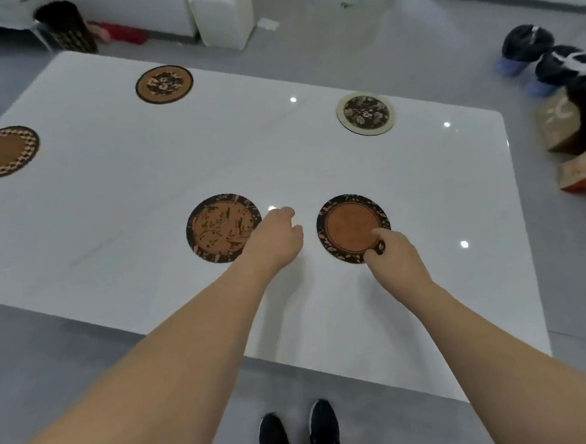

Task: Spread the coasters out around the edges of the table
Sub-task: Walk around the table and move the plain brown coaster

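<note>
Several round coasters lie on the white table (112, 205). A brown plain-centred coaster with a dark leafy rim (348, 223) lies near the table's middle; my right hand (394, 253) pinches its near right edge. Left of it lies a brown coaster with dark plant prints (218, 228); my left hand (277, 236) rests at its right edge with fingers curled, and whether it grips the coaster is unclear. A cream-rimmed floral coaster (365, 113) sits far right, a brown-rimmed floral coaster (164, 84) at the far edge, and a checker-rimmed coaster (4, 152) at the left edge.
Bags and cardboard boxes (568, 126) stand on the floor to the right. A dark patterned cylinder (67, 28) and white furniture (220, 17) stand beyond the far edge. My black shoes (297, 434) are at the near table edge.
</note>
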